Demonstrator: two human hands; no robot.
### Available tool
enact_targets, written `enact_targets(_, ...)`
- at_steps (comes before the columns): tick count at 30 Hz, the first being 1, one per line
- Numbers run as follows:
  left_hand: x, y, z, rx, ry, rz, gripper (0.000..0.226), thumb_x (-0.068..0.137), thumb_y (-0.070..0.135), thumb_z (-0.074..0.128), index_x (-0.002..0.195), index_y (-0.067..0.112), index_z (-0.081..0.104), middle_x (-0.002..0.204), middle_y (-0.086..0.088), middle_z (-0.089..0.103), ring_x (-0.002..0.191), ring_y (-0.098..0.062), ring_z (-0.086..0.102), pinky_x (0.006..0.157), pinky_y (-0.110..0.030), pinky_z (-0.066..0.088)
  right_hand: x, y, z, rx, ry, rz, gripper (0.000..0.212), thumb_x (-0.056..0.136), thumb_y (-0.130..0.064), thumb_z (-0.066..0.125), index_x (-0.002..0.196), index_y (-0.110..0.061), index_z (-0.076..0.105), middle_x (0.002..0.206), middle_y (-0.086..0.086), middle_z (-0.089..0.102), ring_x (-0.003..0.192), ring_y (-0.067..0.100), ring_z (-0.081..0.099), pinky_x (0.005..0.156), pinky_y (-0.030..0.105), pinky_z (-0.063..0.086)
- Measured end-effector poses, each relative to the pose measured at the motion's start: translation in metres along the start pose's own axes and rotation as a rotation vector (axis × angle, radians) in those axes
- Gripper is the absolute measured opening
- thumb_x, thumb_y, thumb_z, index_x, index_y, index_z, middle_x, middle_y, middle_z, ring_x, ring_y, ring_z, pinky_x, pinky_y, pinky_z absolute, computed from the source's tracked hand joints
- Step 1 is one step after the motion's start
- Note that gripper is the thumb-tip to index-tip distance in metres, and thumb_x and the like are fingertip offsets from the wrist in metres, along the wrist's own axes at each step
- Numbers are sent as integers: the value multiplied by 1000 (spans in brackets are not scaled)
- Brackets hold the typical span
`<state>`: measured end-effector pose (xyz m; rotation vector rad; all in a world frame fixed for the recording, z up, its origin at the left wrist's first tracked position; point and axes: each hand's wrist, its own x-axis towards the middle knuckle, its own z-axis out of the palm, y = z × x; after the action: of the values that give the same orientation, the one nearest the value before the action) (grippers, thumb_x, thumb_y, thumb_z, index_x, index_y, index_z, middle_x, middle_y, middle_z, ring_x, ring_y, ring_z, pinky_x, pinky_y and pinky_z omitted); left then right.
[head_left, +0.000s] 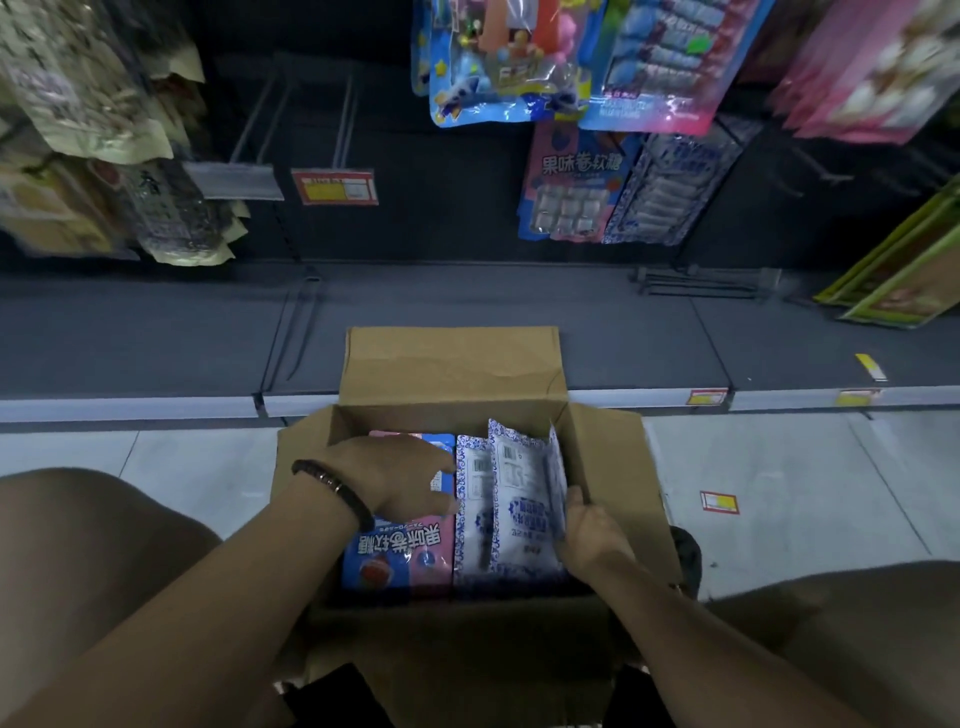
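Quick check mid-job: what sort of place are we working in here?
Most likely a shop aisle being restocked. Sweet packets hang on peg hooks, a price tag sits on a hook's end, and the right hand grips a blue-and-white packet in an open cardboard box on the floor.

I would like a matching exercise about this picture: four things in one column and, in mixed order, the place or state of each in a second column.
Things
1. left hand
2. right hand
3. red price label
4. cardboard box

Places or states
A. lies on the floor, right of the box
B. reaches over the pink-blue packet
C. stands open, with its flaps spread
D. grips the blue-white packet

Pairs: 1-B, 2-D, 3-A, 4-C
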<state>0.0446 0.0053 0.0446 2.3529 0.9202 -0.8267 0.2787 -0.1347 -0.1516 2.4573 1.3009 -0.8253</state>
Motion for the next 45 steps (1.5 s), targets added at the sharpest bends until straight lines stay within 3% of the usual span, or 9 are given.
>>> enact_targets(13, 7, -8, 1, 35, 6, -8, 66, 104, 59, 51, 161, 27, 39, 161, -1, 48, 143, -22, 50, 110, -29, 39, -12, -3, -64, 140, -17, -57, 29, 105, -22, 58, 132, -13, 65, 133, 12, 67, 115, 26, 67, 88, 30, 56)
enact_targets(17, 7, -15, 0, -7, 127, -2, 65, 103, 56, 56, 157, 23, 45, 162, 1, 47, 144, -20, 48, 115, -31, 37, -22, 1, -120, 474, 20, -173, 25, 110, -22, 50, 115, -13, 73, 100, 10, 73, 73, 14, 64, 67, 28, 52)
enact_targets(22, 4, -19, 1, -195, 369, 41, 74, 98, 50, 67, 161, 34, 33, 155, -2, 51, 136, -25, 55, 108, -32, 44, -59, -1, -195, 756, -96, -430, 27, 110, -28, 55, 121, -12, 74, 114, 13, 79, 108, 36, 74, 90, 44, 60)
enact_targets(26, 4, -21, -1, -404, 619, 29, 106, 85, 59, 76, 165, 39, 8, 165, -1, 26, 147, -28, 41, 113, -47, 47, -85, -9, -235, 869, -278, -597, 25, 111, -13, 48, 123, -10, 69, 111, 3, 81, 100, 16, 78, 80, 23, 59)
enact_targets(33, -4, -3, -15, -273, 801, 120, 144, 67, 56, 93, 164, 46, -14, 172, 12, -28, 162, -22, -20, 128, -47, 13, -80, -35, -239, 778, -283, -779, 29, 110, -10, 51, 132, 0, 67, 124, 12, 77, 114, 27, 74, 98, 35, 58)
enact_targets(36, 3, -3, -20, -102, 831, 220, 115, 64, 59, 93, 159, 42, 31, 175, 8, 13, 164, -21, 0, 129, -51, 3, -82, -46, -236, 608, -213, -829, 24, 110, -25, 56, 122, -13, 73, 118, 9, 77, 113, 32, 71, 102, 45, 53)
enact_targets(38, 8, -7, -23, -141, 868, 269, 57, 68, 59, 88, 115, 39, 64, 130, 14, 65, 138, -14, 52, 125, -50, 24, -84, -48, -239, 504, -139, -854, 17, 108, -32, 60, 99, -25, 73, 96, 2, 75, 90, 29, 69, 86, 42, 53)
enact_targets(41, 7, -10, -30, -367, 865, 242, 39, 80, 48, 86, 73, 26, 56, 69, 9, 62, 69, -9, 57, 73, -35, 48, -88, -49, -248, 565, -4, -846, 17, 101, -35, 71, 89, -23, 69, 84, 9, 70, 76, 21, 67, 73, 41, 54)
enact_targets(45, -5, -11, -40, -765, 910, 236, 32, 86, 23, 88, 69, 13, 63, 64, 13, 67, 59, -1, 60, 57, -17, 43, -85, -25, -263, 705, 65, -760, 17, 95, -19, 79, 103, -5, 71, 105, 6, 80, 100, 20, 77, 94, 45, 59)
